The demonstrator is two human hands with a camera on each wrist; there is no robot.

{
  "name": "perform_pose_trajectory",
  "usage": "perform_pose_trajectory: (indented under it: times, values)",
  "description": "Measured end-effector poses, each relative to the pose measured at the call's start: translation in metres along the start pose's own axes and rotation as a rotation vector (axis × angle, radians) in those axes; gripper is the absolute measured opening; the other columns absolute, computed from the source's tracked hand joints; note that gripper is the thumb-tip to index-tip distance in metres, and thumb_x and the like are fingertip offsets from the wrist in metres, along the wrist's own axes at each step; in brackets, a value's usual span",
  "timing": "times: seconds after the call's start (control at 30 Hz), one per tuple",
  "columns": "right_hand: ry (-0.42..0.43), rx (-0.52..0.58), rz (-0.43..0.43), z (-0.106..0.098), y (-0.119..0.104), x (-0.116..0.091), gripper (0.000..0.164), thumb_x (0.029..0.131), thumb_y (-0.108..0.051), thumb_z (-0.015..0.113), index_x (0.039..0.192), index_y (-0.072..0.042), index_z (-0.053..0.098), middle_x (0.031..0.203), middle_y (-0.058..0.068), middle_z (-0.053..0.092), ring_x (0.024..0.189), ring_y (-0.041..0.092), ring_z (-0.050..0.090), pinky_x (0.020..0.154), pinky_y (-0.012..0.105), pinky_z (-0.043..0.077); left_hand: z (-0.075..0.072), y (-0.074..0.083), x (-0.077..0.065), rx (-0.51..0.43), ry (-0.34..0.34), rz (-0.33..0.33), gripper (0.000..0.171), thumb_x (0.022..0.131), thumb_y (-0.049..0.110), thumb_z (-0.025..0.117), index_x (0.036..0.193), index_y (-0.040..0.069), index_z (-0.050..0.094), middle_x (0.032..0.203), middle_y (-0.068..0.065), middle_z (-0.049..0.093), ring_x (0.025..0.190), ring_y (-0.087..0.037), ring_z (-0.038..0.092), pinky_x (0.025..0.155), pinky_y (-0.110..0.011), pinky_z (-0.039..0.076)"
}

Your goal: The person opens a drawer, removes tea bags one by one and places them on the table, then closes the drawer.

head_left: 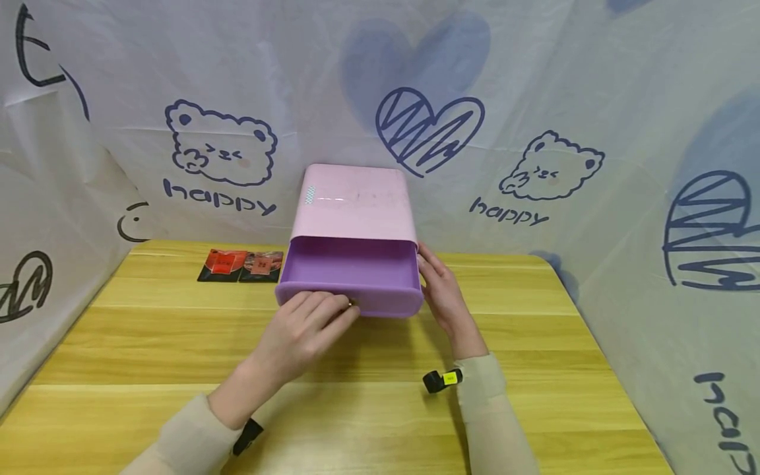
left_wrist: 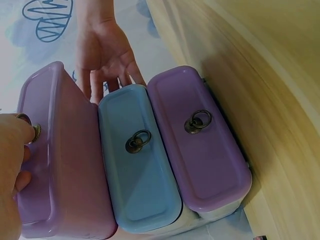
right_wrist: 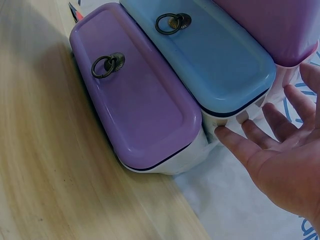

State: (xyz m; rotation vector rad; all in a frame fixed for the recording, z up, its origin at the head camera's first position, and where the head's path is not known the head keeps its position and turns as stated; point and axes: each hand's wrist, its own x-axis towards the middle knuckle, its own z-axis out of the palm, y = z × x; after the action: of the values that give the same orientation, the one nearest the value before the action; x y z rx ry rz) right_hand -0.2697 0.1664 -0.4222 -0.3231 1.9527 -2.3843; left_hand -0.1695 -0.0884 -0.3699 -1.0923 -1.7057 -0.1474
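A: Where is the purple plastic top drawer (head_left: 392,303)?

B: It juts toward the near side from the pale pink, box-shaped cabinet (head_left: 356,201), which stands at the far side of the yellowish wood-grain table (head_left: 552,369).

A: And the person's hands?

B: The left hand (head_left: 304,335) has its grip clamped on the small brass-coloured ring pull (left_wrist: 36,133) at the drawer's front. The right hand (head_left: 442,290) keeps its grip apart, fingers nearly straight, their tips touching the cabinet's right side.

A: So what could go wrong?

B: A hard tug might run the drawer off its track, since only that ring holds it in front; whether there is a stop cannot be told.

A: Could the cabinet shift?

B: Probably, if the right hand's light touch yields: it might slide nearer, or swing left into the two flat red-and-black packets (head_left: 261,266).

A: And if the drawer is pushed in?

B: An off-centre push could skew and jam it, and right fingertips straying over its edge could be pinched. The glossy blue middle drawer (left_wrist: 142,175) sits closed below, out of the way.
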Motion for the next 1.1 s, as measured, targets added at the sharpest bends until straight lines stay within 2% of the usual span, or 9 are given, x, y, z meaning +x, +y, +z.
perform_pose_trajectory:
  times: [0.43,0.7,1.1]
  values:
    - [-0.007,0.003,0.013,0.001,-0.003,-0.001,0.050,0.091,-0.032,0.052,0.137,-0.018,0.040,0.144,0.000,0.033,0.123,0.011,0.033,0.104,0.046,0.029,0.010,-0.008,0.004,-0.018,-0.020,-0.057,0.022,0.090,0.005,0.045,0.097,0.004,0.066,0.092,-0.010,0.061,0.081,-0.024,0.054,0.063,-0.034,0.051]
    - [-0.019,0.006,0.005,-0.001,0.000,0.000,0.048,0.091,-0.033,0.051,0.137,-0.021,0.041,0.144,-0.001,0.032,0.124,0.013,0.033,0.103,0.050,0.030,0.021,-0.013,-0.001,-0.045,-0.072,-0.124,0.023,0.093,0.009,0.043,0.098,0.005,0.065,0.094,-0.009,0.061,0.084,-0.024,0.053,0.066,-0.036,0.051]
    - [-0.017,0.009,0.006,-0.001,0.000,-0.001,0.049,0.091,-0.033,0.053,0.137,-0.020,0.041,0.142,-0.002,0.035,0.122,0.013,0.035,0.099,0.048,0.036,0.036,-0.027,0.000,-0.084,-0.141,-0.202,0.022,0.093,0.008,0.043,0.097,0.006,0.065,0.094,-0.008,0.060,0.086,-0.023,0.052,0.068,-0.036,0.051]
